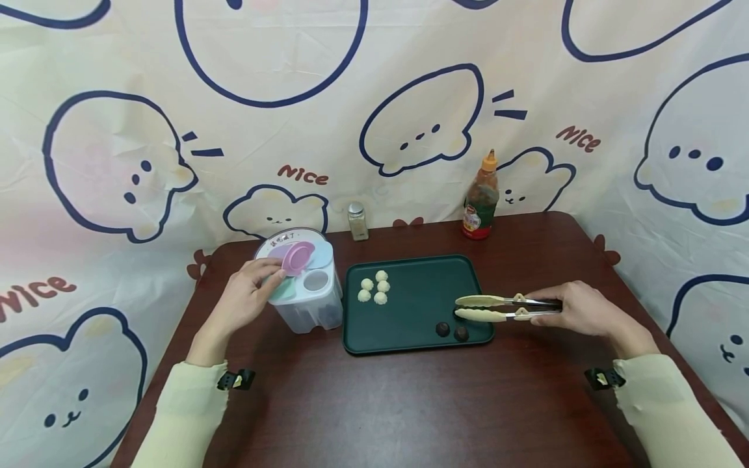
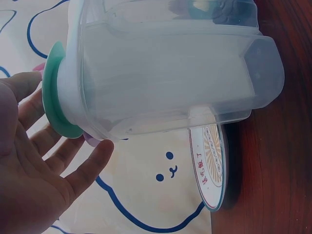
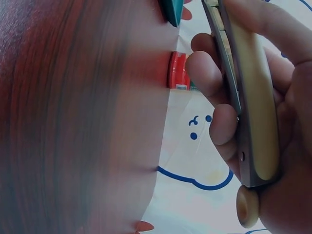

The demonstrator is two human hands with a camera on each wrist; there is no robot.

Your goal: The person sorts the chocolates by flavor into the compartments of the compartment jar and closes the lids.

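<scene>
My left hand [image 1: 248, 289] pinches a pink lid [image 1: 298, 257], tilted up above a clear multi-compartment container [image 1: 307, 315]. One round opening [image 1: 316, 281] in its white top is uncovered; a green lid [image 2: 52, 92], a purple one and a blue one sit on the others. In my right hand [image 1: 585, 311] is a pair of tongs [image 1: 503, 309] with pale tips, held over the right part of a dark green tray [image 1: 415, 283]. Dark balls [image 1: 442, 329] lie just below the tips, and one may be partly hidden by them. Several white balls [image 1: 381, 286] sit at the tray's left.
A white patterned plate [image 2: 210, 168] stands behind the container. At the table's back edge are a shaker [image 1: 357, 222] with a metal cap and a sauce bottle [image 1: 481, 198] with an orange tip. Printed cloth hangs around the brown table [image 1: 404, 409].
</scene>
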